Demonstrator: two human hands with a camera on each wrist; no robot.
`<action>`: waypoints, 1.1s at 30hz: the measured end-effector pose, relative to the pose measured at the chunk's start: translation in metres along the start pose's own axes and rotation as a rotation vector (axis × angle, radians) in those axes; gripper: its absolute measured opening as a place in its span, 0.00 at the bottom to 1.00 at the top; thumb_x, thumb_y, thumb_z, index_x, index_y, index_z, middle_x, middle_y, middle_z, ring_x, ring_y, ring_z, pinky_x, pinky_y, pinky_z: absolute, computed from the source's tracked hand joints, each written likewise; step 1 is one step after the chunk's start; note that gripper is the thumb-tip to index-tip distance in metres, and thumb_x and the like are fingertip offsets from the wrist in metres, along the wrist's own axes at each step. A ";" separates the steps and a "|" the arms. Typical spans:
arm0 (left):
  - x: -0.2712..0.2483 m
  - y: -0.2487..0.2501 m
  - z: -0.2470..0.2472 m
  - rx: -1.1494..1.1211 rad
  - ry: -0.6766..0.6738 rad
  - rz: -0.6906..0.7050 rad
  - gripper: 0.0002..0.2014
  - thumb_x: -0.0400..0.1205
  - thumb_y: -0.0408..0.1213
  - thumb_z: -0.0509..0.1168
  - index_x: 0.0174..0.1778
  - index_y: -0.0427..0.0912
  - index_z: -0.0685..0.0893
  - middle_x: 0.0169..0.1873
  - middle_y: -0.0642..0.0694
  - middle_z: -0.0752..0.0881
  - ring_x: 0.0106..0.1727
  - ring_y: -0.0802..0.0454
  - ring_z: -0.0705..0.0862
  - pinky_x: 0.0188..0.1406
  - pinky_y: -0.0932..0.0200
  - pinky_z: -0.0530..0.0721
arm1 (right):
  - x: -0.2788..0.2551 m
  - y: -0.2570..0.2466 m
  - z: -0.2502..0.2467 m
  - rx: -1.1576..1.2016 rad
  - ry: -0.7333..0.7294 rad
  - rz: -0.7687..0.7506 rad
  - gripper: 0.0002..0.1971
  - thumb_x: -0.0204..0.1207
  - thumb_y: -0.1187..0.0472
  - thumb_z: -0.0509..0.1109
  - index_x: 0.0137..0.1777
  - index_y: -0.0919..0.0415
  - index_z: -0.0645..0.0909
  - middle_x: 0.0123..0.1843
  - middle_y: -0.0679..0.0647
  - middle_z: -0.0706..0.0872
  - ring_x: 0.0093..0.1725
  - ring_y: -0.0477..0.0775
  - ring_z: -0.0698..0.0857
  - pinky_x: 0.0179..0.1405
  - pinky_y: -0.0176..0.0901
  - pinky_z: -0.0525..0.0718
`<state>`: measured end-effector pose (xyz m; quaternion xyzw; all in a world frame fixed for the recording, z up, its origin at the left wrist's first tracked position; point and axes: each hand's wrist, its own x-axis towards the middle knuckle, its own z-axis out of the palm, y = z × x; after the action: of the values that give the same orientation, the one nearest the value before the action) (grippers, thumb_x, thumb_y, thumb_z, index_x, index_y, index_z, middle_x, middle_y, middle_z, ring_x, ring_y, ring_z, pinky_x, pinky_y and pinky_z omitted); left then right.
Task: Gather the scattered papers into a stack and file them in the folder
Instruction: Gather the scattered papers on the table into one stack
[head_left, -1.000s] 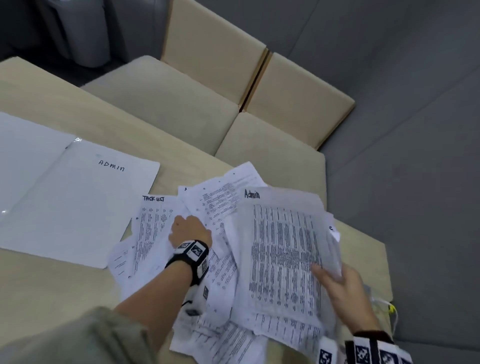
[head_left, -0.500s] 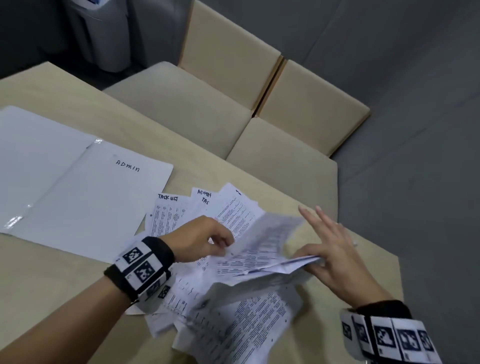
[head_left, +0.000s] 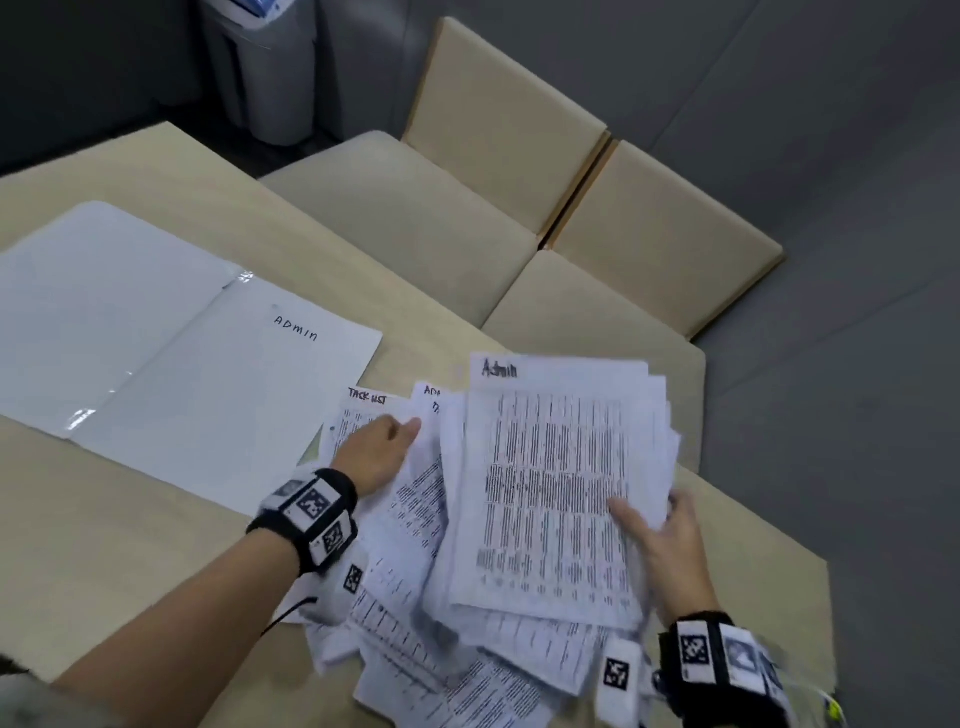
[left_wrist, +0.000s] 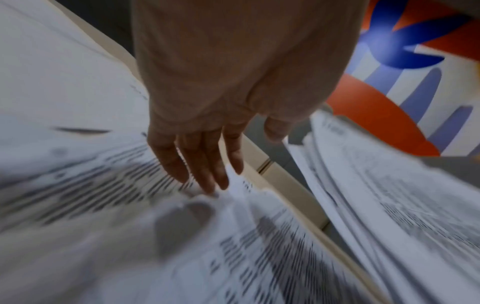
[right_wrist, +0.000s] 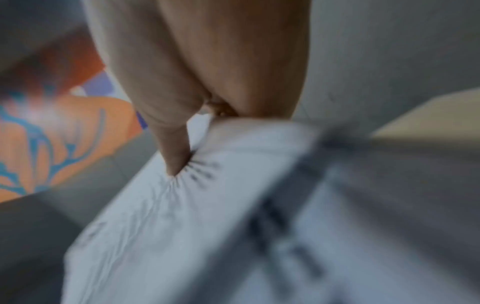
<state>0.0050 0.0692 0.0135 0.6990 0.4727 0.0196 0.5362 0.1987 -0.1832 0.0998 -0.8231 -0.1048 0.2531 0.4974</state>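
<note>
Papers: printed sheets fanned in a loose, crooked pile on the near right part of the table, edges pointing every way; some overhang the near edge.
Raised sheaf: several sheets headed "Admin", lifted off the pile and tilted toward the camera, resting against the rest at the lower end.
Handling: judged light, thin and limp; sheets will slide over one another and crease under a hard pinch. The wrist view shows wrinkles radiating from the thumb. Best taken at two opposite edges and tapped square on the table.
Right hand: thumb on the sheaf's printed face near its lower right corner, fingers behind it, clamped on the sheaf.
Left hand: fingers straight and close together, laid flat on the left sheets beside one headed "Task list", pinching nothing.
Folder: white, lying open and flat left of the pile, "ADMIN" written on its right leaf, its corner just beside the nearest sheets.
Table: light wood.
Chairs: beige, beyond the far edge.
</note>
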 end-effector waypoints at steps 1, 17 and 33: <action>-0.001 -0.006 0.007 0.059 0.008 -0.007 0.25 0.89 0.55 0.54 0.52 0.34 0.81 0.48 0.39 0.87 0.48 0.41 0.84 0.55 0.45 0.82 | 0.001 0.012 0.005 0.017 0.029 0.104 0.39 0.68 0.60 0.83 0.76 0.61 0.66 0.65 0.60 0.87 0.61 0.63 0.88 0.65 0.60 0.84; -0.027 -0.002 0.058 0.536 0.146 0.089 0.31 0.79 0.57 0.68 0.74 0.43 0.72 0.70 0.42 0.76 0.71 0.44 0.75 0.71 0.43 0.76 | 0.000 0.092 0.053 0.164 -0.098 0.650 0.21 0.72 0.66 0.80 0.63 0.74 0.84 0.54 0.70 0.93 0.52 0.69 0.92 0.52 0.60 0.89; -0.023 0.006 0.054 0.152 -0.140 0.136 0.22 0.81 0.30 0.70 0.68 0.41 0.71 0.50 0.42 0.85 0.35 0.46 0.86 0.28 0.56 0.89 | -0.046 0.116 0.056 -0.483 0.017 0.281 0.30 0.64 0.28 0.71 0.52 0.53 0.83 0.58 0.58 0.79 0.63 0.62 0.78 0.66 0.54 0.79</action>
<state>0.0249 0.0143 0.0067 0.7678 0.3857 -0.0289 0.5108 0.1209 -0.2159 -0.0079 -0.9263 -0.0428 0.2806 0.2476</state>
